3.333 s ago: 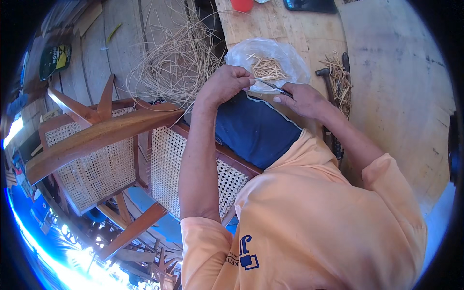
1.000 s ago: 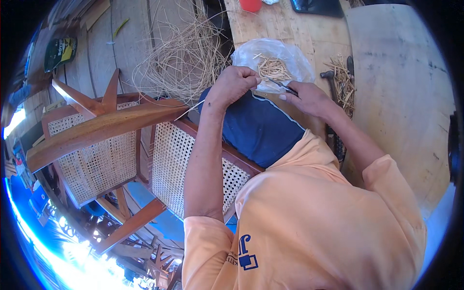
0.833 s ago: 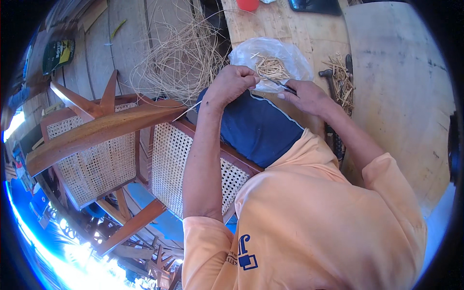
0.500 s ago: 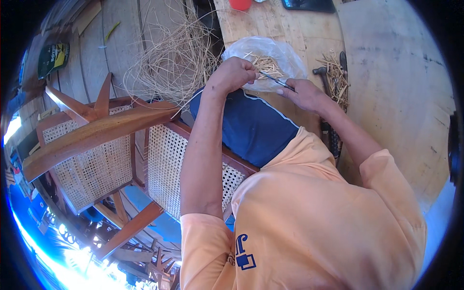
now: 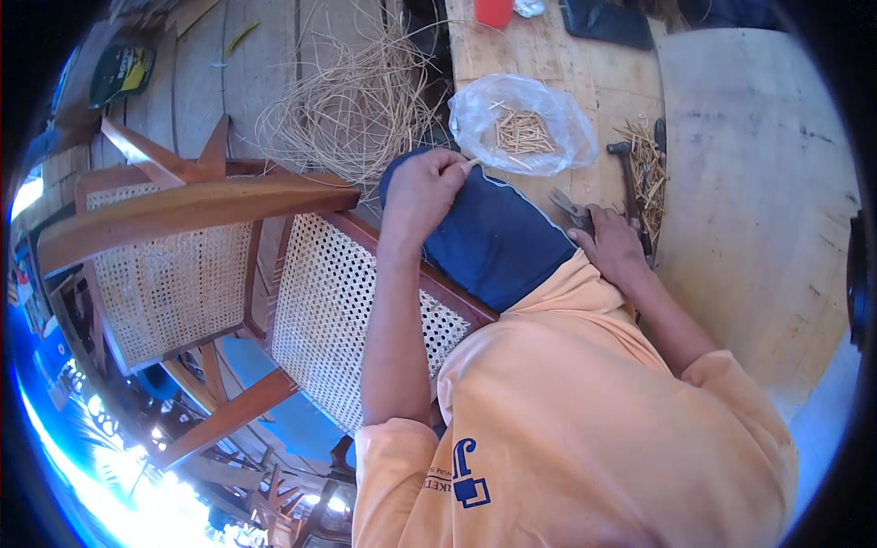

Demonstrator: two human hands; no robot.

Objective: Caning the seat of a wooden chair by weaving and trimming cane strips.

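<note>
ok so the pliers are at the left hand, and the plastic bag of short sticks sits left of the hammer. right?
One fix: the pliers are at the right hand, not the left hand; the head view shows it. The plastic bag of short sticks does sit left of the hammer.

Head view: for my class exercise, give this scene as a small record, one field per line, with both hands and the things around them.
left hand: pinching a small pale piece
right hand: touching a pliers-like tool; grip unclear
plastic bag: open, short pale sticks inside
hammer: beside loose pale sticks
strands: tangled heap
woven cane panel: wooden frame
</note>
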